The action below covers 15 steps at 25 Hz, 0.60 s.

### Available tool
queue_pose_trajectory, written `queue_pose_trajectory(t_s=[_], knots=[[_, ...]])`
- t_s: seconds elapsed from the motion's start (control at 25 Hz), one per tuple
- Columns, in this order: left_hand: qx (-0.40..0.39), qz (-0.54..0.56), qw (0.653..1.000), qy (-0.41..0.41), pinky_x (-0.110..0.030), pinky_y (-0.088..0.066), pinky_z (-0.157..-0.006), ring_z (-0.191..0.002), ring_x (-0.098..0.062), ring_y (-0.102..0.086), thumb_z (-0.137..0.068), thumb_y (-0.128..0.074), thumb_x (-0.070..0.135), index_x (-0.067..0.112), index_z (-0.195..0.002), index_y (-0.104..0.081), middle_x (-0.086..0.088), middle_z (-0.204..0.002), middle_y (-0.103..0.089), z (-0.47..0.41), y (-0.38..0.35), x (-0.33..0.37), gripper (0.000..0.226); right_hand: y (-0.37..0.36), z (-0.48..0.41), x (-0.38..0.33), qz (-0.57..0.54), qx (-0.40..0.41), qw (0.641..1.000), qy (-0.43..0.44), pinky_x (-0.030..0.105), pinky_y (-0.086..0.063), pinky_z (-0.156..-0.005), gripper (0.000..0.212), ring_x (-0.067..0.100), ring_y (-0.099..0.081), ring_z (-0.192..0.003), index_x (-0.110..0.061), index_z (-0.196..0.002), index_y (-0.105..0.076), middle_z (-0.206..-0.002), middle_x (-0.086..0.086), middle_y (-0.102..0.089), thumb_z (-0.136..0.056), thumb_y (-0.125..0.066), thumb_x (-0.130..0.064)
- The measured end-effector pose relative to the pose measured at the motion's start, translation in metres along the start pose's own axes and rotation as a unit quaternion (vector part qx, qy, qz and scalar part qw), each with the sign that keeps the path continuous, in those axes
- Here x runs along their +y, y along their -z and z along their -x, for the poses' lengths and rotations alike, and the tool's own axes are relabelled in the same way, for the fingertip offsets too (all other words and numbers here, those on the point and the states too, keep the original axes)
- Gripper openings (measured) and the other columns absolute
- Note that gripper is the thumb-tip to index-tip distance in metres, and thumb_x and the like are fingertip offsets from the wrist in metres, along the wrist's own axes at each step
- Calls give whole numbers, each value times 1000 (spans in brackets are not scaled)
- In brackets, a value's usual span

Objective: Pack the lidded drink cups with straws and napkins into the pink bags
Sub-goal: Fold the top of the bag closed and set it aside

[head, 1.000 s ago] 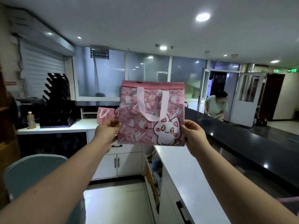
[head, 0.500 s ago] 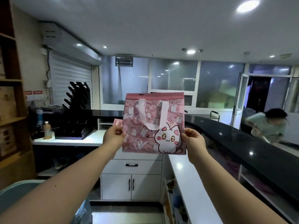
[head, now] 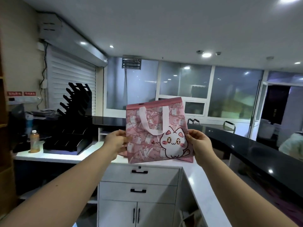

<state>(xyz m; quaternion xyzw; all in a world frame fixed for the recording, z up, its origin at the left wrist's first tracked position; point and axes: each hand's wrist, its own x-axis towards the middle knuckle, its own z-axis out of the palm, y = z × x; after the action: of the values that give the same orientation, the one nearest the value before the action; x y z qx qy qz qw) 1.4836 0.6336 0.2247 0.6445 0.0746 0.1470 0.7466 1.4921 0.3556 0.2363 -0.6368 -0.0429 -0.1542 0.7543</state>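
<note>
Left hand (head: 114, 141), right hand (head: 200, 145) pinching flat pink bag (head: 157, 133), cat print

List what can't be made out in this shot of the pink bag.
Head view: inside of the pink bag, hidden by its front panel.
Fingertips of the left hand and right hand, behind the bag's sides.
Red wall signs: text too small.
Person at right: cut off by the frame edge.

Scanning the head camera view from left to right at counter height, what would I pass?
Orange drink bottle → black rack → left hand → pink bag → right hand → black counter.
</note>
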Motion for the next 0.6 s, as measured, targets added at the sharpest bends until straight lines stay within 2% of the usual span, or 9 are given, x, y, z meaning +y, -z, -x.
queue_pose_trajectory(t_s=[0.12, 0.24, 0.32, 0.4, 0.44, 0.52, 0.6], knots=[[-11, 11, 1000, -10, -32, -57, -58, -68, -22, -64, -83, -66, -6, 7, -87, -59, -11, -83, -68, -78, -3, 18, 16, -39, -67, 9, -7, 38, 999, 29, 42, -57, -74, 6, 25, -65, -75, -12, -83, -66, -85, 10, -70, -86, -68, -7], [-2, 55, 998, -8, -28, -56, -47, -64, -19, -63, -82, -66, -6, 10, -82, -55, -8, -78, -66, -157, -13, 13, 19, -70, -138, 34, 35, 87, 993, 74, 34, -57, -66, 6, 19, -64, -77, -18, -90, -67, -95, 8, -69, -86, -70, -15], [35, 79, 996, 2, -30, -57, -52, -65, -19, -64, -82, -69, -4, 11, -78, -57, -8, -81, -67, -202, -19, -4, 20, -86, -184, 58, 179, 121, 968, 127, 36, -51, -82, 22, 19, -55, -97, -31, -99, -64, -107, -1, -60, -84, -72, -17], [78, 99, 992, 0, -38, -60, -65, -70, -23, -66, -81, -71, -2, 12, -76, -59, -11, -86, -69, -243, -24, -23, 19, -109, -218, 83, 315, 120, 925, 173, 35, -42, -93, 36, 18, -42, -109, -34, -109, -58, -111, -8, -48, -81, -72, -15], [92, 110, 990, -6, -43, -59, -71, -73, -25, -67, -80, -72, 0, 12, -75, -60, -13, -87, -70, -260, -27, -30, 18, -124, -231, 96, 327, 90, 923, 182, 32, -43, -90, 37, 17, -45, -108, -30, -108, -56, -109, -9, -49, -81, -70, -10], [125, 123, 984, -34, -46, -58, -78, -79, -28, -68, -79, -74, 2, 11, -73, -61, -11, -85, -69, -303, -35, -42, 17, -163, -265, 127, 276, -27, 948, 157, 19, -49, -76, 33, 16, -57, -99, -26, -102, -57, -102, -7, -56, -82, -65, -2], [156, 124, 978, -61, -46, -57, -81, -84, -30, -69, -77, -76, 3, 13, -69, -62, -9, -82, -70, -348, -46, -50, 19, -202, -301, 156, 247, -156, 947, 133, 17, -53, -73, 36, 15, -63, -93, -26, -106, -57, -105, -3, -57, -80, -70, -5]])
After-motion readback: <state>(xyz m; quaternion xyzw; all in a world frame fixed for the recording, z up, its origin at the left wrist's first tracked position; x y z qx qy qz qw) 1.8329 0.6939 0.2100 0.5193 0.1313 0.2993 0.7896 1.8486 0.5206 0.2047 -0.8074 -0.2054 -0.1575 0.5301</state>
